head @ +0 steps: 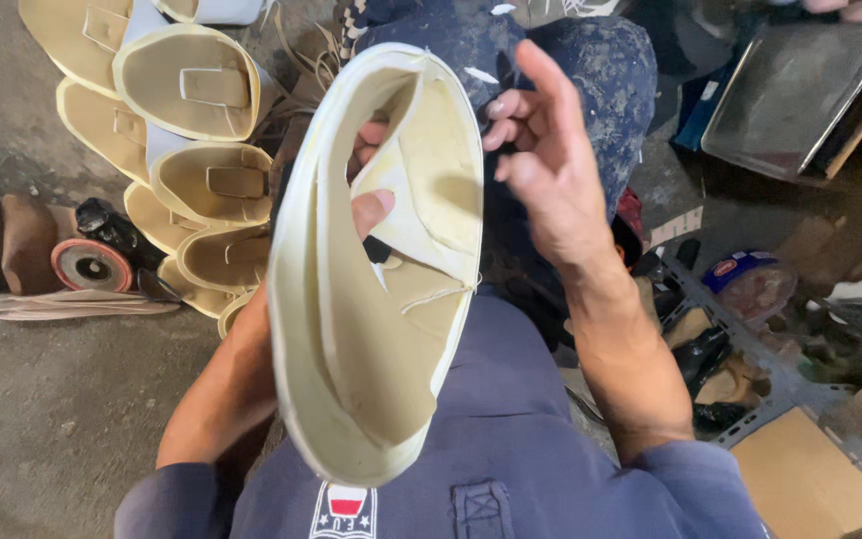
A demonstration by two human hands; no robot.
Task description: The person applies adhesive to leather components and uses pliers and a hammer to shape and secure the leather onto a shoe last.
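Cream sandal sole (366, 329) gripped by left fingers (371, 205); right fingers (526, 115) spread beside it.

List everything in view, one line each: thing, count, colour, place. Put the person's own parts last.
sandal sole with strap: one, cream, held up at centre
stacked sandal soles: about seven, cream with tan straps, on the floor upper left
round disc tool: one, red and grey, floor at left
thin strips: a few, tan, floor at left below the disc
metal tray: one, grey, upper right
grey rack: one, holding dark odds and ends, right
cardboard piece: one, brown, lower right
concrete floor: grey, left side
left hand: behind the sole, fingers showing through the strap opening, gripping it
right hand: open, beside the sole's upper right edge, holding nothing
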